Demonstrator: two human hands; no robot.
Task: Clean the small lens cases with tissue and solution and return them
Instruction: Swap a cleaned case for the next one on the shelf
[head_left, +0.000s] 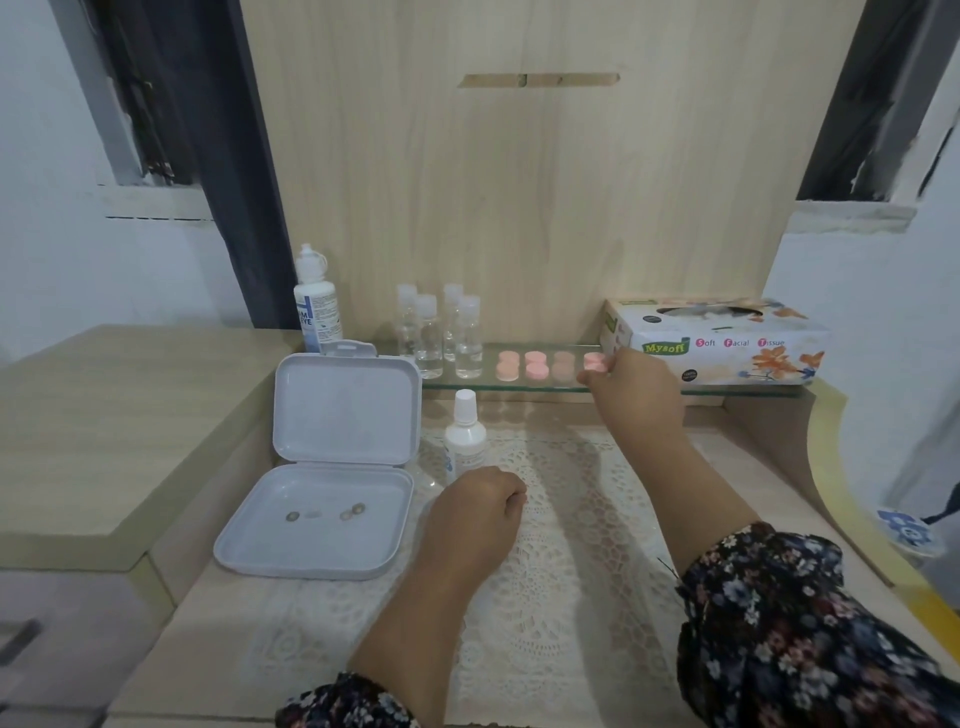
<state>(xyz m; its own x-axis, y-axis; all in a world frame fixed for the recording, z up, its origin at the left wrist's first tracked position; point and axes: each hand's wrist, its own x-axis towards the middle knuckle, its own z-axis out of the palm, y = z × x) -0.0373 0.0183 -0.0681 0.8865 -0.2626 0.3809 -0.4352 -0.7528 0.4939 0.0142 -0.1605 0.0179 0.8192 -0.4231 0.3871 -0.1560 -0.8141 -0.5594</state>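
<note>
The right hand (636, 387) has its grip pinched on a pink lens case (595, 362) at the glass shelf (519, 385). The left hand (475, 506) rests curled, its grip holding nothing visible, beside the small solution bottle (464, 434).

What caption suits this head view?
Right hand reaches the pink lens cases on the glass shelf, beside the tissue box.

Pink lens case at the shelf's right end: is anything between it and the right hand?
No. The right hand already has its fingers on the rightmost pink lens case on the glass shelf; the tissue box stands just beside.
</note>
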